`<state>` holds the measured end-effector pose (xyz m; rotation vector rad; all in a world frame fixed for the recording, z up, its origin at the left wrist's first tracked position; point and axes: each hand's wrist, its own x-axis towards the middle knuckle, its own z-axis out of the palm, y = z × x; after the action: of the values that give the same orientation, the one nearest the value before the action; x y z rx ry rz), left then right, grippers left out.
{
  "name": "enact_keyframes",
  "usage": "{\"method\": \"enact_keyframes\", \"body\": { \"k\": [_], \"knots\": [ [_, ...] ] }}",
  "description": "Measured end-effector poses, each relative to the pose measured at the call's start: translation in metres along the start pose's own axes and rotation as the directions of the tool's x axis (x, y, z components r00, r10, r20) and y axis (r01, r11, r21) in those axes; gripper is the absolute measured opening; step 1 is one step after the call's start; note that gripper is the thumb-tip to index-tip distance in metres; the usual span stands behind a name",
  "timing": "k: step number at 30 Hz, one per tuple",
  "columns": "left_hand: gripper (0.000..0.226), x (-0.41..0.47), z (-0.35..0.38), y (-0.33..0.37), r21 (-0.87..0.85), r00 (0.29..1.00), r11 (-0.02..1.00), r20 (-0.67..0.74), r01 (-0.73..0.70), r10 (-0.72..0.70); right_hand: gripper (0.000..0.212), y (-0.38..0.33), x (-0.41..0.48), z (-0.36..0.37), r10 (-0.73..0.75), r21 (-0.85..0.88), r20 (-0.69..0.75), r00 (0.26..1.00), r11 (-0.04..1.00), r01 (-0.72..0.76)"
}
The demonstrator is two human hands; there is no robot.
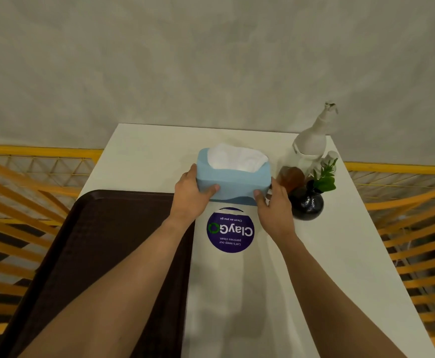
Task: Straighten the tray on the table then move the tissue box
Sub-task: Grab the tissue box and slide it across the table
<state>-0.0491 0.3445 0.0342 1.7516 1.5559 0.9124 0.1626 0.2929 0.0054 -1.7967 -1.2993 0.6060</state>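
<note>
Both hands on the tissue box [233, 180], a soft-cornered pale blue block with crumpled white tissue puffing from its top. Left hand [190, 193] clamps its left end, thumb across the near face; right hand [273, 205] grips the right end, fingers curled round it (fingertips hidden). Just right of the right fingers: amber lump, glossy black round vase [307, 205]. Below the left wrist, the dark brown textured tray [102, 241] lies on the smooth white table [340, 254], edges squared.

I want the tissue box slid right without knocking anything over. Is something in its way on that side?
Yes. Right of the tissue box stand an amber bottle, a black vase and a white spray bottle; the right hand sits between box and vase.
</note>
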Motion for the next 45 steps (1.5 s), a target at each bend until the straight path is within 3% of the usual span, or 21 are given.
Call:
{"method": "enact_keyframes", "body": {
  "k": [13,25,29,31,34,40,45],
  "knots": [
    [0.062,0.046,-0.097,-0.059,0.028,0.998,0.998,0.013,0.054,-0.054,0.05,-0.067,0.025,0.085,-0.038,-0.041,0.143,0.989,0.998,0.044],
    [0.059,0.078,-0.2,-0.135,0.038,0.999,0.998,-0.028,0.048,-0.047,0.051,-0.144,0.023,0.192,-0.048,-0.05,0.183,0.982,0.997,0.058],
    [0.062,0.087,-0.219,-0.153,0.009,0.999,0.999,-0.026,0.039,-0.038,0.058,-0.157,0.025,0.211,-0.052,-0.086,0.212,0.976,0.994,0.071],
    [0.075,0.09,-0.226,-0.159,0.022,0.999,0.999,-0.03,0.027,-0.026,0.068,-0.158,0.024,0.215,-0.047,-0.15,0.206,0.977,0.986,0.079],
    [0.089,0.088,-0.231,-0.166,0.076,0.997,0.995,-0.052,-0.058,0.062,0.081,-0.16,0.019,0.218,-0.073,-0.223,0.139,0.988,0.969,0.103],
    [0.047,0.076,-0.228,-0.185,0.341,0.934,0.902,-0.145,-0.263,0.328,0.061,-0.165,0.005,0.226,-0.242,-0.361,0.083,0.967,0.897,0.255],
    [0.038,0.08,-0.221,-0.204,0.397,0.878,0.838,-0.14,-0.373,0.457,0.044,-0.16,0.009,0.237,-0.325,-0.387,0.079,0.942,0.861,0.33]
  ]
}}
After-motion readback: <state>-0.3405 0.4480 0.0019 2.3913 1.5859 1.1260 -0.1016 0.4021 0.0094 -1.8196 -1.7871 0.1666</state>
